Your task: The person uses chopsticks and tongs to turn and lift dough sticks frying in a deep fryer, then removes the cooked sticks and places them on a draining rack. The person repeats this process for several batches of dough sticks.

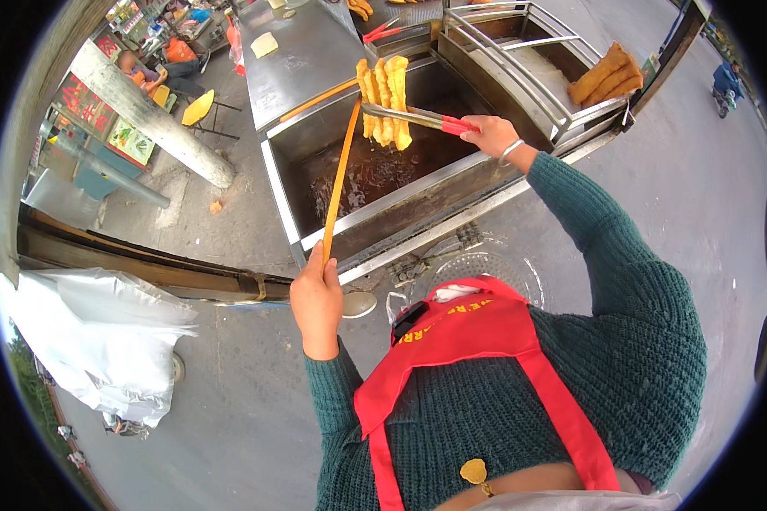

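Note:
My right hand (493, 135) grips metal tongs (415, 117) with red handles. Their jaws close across several golden fried dough sticks (387, 96), lifted over the dark oil (364, 172) in a rectangular metal fryer (390, 198). In my left hand (317, 300) is one long wooden stick (342, 185); its tip reaches up beside the dough sticks at the tongs' jaws. Another wooden stick (316, 101) lies along the fryer's far left edge. Browner dough sticks (607, 75) stand at the right end of the metal rack (518, 45).
A steel worktop (300, 61) with a pale dough piece (264, 45) adjoins the fryer. More red-handled tongs (381, 30) lie beyond it. At upper left are a post (156, 118), a yellow stool (198, 107) and a seated person (147, 73). Plastic sheeting (96, 332) hangs at left.

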Demonstrator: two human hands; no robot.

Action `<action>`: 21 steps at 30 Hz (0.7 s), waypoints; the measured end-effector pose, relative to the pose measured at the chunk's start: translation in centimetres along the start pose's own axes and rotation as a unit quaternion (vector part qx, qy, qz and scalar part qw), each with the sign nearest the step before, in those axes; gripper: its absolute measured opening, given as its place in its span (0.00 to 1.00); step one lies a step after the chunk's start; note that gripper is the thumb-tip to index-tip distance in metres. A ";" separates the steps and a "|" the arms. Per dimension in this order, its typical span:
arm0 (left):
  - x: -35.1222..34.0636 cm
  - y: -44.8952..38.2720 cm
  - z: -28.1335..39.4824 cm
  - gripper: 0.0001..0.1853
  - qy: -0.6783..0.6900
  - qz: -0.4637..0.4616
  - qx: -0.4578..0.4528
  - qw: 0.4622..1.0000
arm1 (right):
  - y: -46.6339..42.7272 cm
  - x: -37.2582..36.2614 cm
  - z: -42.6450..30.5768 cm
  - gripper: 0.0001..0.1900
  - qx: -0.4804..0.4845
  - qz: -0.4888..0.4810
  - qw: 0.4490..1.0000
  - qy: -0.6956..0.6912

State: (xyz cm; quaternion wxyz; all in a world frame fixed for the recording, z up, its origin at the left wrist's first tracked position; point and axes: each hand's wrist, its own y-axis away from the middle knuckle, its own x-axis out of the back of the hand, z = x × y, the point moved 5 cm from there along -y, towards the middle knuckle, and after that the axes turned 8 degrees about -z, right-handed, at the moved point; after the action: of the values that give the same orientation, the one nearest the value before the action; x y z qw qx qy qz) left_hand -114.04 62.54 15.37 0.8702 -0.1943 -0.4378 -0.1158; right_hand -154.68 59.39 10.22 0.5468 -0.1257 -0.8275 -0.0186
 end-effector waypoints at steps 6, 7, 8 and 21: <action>-0.3 -0.3 3.5 0.17 -0.010 -0.015 0.007 1.000 | 0.9 0.5 2.4 0.15 0.024 0.042 0.999 -0.019; -0.5 -0.4 4.0 0.17 -0.016 -0.017 0.008 1.000 | 1.0 1.1 3.0 0.14 0.026 0.061 0.998 -0.019; -0.7 -0.2 4.3 0.17 -0.021 -0.020 0.007 1.000 | 1.4 1.0 3.2 0.14 0.030 0.047 0.998 -0.020; -2.5 0.1 5.6 0.18 -0.020 -0.062 0.003 0.998 | 4.9 0.8 6.3 0.15 -0.026 -0.016 0.999 -0.041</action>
State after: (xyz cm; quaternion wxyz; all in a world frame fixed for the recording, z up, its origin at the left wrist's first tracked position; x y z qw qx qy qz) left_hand -119.47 65.15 16.40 0.8530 -0.1669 -0.4663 -0.1644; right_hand -159.52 65.32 7.87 0.5083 -0.1271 -0.8506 -0.0435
